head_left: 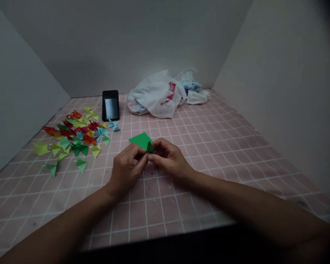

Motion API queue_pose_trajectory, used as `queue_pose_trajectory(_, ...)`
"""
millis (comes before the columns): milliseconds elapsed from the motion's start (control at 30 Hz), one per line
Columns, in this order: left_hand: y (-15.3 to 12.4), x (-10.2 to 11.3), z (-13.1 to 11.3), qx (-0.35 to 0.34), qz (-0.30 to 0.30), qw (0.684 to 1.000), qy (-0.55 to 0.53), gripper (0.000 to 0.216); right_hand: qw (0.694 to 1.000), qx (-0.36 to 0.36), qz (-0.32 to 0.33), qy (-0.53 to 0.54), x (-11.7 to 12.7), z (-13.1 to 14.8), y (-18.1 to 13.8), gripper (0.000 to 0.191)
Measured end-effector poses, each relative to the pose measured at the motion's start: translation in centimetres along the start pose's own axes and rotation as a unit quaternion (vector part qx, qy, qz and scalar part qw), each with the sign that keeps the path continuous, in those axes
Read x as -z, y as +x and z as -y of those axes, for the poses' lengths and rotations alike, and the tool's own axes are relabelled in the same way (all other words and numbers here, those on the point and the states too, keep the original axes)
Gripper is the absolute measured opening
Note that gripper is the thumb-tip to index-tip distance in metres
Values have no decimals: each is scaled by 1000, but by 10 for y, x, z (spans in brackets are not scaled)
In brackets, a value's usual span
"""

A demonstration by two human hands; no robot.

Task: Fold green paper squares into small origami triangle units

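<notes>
The fingers of the left hand (128,167) and right hand (172,159) pinch a small folded green paper (149,147), its creased upper end narrowing to a point. A flat green sheet (140,140) lies just beyond the fingers; colourful folded pieces (79,148) spread to their left. Rightward, the pink gridded surface (222,146) stretches openly to a pale wall (288,91).

Both bare forearms reached inward from the lower corners, the left forearm (68,218) slanting more steeply than the right forearm (253,203). The left hand (126,167) and right hand (173,159) met near the middle, fingertips very close together. On each, the thumb and index finger pinched toward each other, and the other fingers (163,140) were bent.
</notes>
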State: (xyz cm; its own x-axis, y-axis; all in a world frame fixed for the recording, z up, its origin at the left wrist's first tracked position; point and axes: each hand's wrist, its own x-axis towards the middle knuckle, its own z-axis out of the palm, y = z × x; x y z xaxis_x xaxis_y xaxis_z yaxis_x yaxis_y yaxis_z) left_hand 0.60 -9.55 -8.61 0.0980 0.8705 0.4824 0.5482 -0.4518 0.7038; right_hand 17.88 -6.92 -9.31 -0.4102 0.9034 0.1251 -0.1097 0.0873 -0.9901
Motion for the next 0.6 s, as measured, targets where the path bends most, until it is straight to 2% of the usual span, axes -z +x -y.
queue_pose_trajectory(133,-1,0,4,-93,12,994,52,12,1000,8,2,-12,1,-2,0,21)
queue_pose_trajectory(600,1,0,8,-138,-17,990,37,15,996,-12,69,59,4,-3,-1,21)
